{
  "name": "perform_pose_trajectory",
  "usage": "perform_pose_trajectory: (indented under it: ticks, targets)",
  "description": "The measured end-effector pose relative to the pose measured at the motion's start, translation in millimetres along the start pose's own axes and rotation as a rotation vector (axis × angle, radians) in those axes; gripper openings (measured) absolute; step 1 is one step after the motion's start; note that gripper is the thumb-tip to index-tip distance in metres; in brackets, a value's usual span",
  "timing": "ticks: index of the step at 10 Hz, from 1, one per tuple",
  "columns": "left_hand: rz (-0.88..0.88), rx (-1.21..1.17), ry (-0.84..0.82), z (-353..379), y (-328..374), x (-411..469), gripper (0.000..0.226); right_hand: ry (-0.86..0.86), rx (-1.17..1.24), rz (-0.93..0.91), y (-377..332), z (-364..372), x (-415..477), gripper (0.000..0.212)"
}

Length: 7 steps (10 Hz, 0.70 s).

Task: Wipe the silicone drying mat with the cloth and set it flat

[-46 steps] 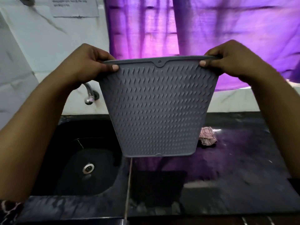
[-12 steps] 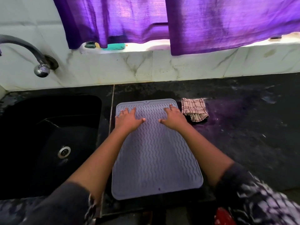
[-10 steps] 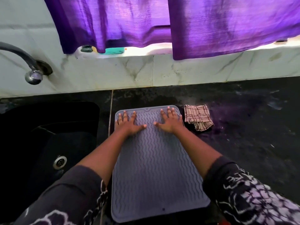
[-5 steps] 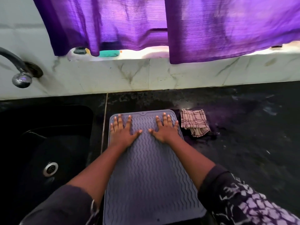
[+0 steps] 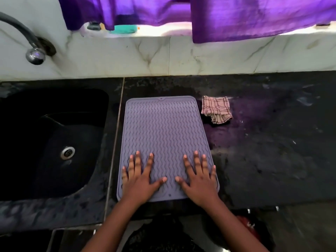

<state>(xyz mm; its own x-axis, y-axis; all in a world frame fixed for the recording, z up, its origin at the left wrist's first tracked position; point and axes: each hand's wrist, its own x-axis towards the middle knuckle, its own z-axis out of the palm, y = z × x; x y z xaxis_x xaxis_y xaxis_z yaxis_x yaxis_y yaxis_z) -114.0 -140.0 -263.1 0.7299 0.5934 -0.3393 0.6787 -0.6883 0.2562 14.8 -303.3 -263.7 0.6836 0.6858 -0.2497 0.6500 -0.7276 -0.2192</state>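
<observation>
Now the left hand and right hand press flat, fingers spread, holding nothing, on the near end of the mat on the counter, having slid back from its far end. The cloth stays beside its far-right corner.

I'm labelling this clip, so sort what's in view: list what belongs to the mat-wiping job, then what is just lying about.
For the job: silicone drying mat, flat on the counter; checked cloth, beside the mat's far right corner; left hand and right hand, both spread flat on the mat's near end.

Lying about: sink, tap, purple curtain, green item on the sill.
</observation>
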Motion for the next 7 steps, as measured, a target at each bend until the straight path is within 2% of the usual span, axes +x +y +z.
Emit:
perform_pose_trajectory:
  ticks: [1, 2, 3, 4, 5, 7]
  targets:
    - [0.025, -0.013, -0.013, 1, -2, 2, 0.093, -0.008, 0.011, -0.011, 2, 3, 4, 0.078]
    - [0.042, -0.007, -0.032, 1, -2, 3, 0.096, -0.113, 0.025, -0.019, 3, -1, 9, 0.078]
    - [0.037, -0.022, -0.119, -10, -1, 2, 0.1, -0.124, 0.054, -0.015, -1, -10, 5, 0.077]
    - [0.003, -0.068, -0.15, -36, 0, 2, 0.096, -0.029, 0.101, -0.015, -14, -27, 1, 0.073]
    - [0.009, -0.077, 0.061, -80, 6, 10, 0.083, 0.104, 0.118, -0.086, -35, -63, 15, 0.07]
    - [0.186, -0.052, 0.737, -236, 0, 36, 0.064, 0.477, 0.064, -0.278, -112, -196, 75, 0.068]
